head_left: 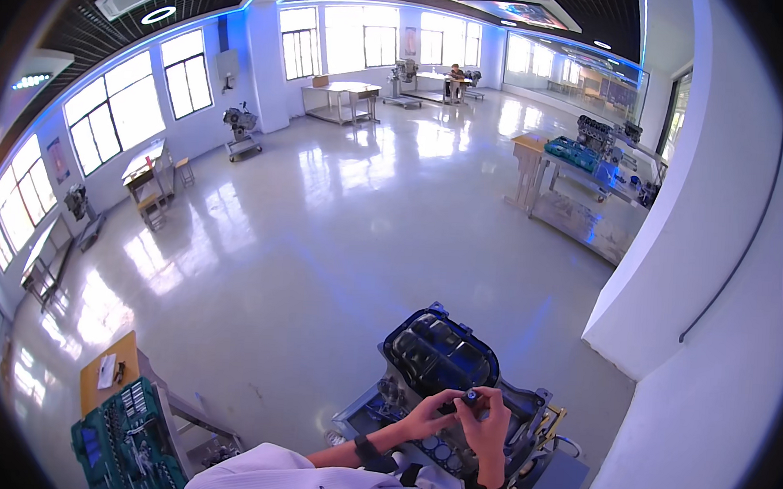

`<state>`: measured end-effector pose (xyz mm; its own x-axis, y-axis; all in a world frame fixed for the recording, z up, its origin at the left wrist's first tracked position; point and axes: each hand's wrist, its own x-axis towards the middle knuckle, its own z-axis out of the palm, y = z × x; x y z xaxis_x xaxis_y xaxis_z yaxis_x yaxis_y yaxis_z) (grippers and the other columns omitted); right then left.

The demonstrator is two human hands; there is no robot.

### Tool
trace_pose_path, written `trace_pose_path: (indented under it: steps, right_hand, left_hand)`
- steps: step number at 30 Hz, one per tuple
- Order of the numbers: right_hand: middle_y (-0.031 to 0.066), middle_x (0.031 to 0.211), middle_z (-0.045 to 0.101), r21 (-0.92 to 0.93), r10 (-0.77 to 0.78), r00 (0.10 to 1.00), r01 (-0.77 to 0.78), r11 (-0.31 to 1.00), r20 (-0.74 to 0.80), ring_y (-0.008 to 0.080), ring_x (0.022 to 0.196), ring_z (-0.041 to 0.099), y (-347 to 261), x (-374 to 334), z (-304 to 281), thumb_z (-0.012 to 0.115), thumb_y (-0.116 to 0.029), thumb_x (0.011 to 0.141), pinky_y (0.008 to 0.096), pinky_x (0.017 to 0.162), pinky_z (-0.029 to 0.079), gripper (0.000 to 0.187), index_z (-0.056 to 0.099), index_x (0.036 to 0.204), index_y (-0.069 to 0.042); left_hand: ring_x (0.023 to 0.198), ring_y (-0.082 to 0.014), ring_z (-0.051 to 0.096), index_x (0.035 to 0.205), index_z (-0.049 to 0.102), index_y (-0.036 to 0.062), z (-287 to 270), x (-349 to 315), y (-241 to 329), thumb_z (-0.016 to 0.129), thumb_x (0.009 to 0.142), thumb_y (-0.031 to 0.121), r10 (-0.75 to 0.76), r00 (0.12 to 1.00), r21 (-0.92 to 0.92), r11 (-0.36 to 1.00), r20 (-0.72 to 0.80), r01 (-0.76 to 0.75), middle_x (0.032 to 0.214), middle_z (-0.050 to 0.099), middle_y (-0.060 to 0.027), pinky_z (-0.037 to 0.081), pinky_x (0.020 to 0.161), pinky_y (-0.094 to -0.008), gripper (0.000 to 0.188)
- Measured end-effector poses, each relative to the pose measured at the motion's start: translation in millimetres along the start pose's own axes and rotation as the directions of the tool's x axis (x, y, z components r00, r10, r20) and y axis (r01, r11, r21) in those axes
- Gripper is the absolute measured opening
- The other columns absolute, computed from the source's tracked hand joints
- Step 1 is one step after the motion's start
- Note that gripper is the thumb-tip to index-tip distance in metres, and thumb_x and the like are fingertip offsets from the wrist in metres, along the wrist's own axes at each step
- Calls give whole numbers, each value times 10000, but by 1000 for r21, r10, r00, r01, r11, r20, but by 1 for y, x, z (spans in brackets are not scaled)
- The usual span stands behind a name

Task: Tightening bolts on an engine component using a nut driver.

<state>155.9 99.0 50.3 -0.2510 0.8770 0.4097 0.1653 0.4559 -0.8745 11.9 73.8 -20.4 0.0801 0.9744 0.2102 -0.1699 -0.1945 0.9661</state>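
Note:
Close together over the engine parts, my left hand [425, 417] and my right hand [488, 424] both have their fingers closed in a pinch. Between the fingertips is a small dark cylindrical part [470, 396] with a pale end; its exact kind is too small to make out. Just beyond my hands sits a black oil pan [443, 349], its hollow side and rim facing up. Beneath my wrists lies a metal engine block [438, 449] with round openings, partly hidden by my forearms.
At lower left, a green socket set case [129, 443] lies open on a wood-topped bench [111, 363]. A white wall [673, 286] stands close on the right. Another bench [579, 219] holds engine parts at the back right. A person [456, 81] sits far off.

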Motion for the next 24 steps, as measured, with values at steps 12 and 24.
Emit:
trace_pose_path:
  steps: [12,24]
  right_hand:
    - [15,538,525,-128,-85,994,95,987,75,150,442,509,-15,1,-9,757,-190,751,272,452,405,341,616,1036,-67]
    - [93,921,612,-120,-361,925,375,919,123,181,749,614,-3,35,-24,784,-103,693,273,609,491,285,564,857,-25]
  left_hand:
    - [940,-309,614,1039,586,11,10,-1,1,711,754,46,201,951,420,903,-234,-88,985,619,-158,483,823,-366,312]
    - [888,-153,598,1051,576,-24,-16,26,-1,612,841,-2,32,985,164,985,169,-61,971,631,-112,482,788,-312,215]
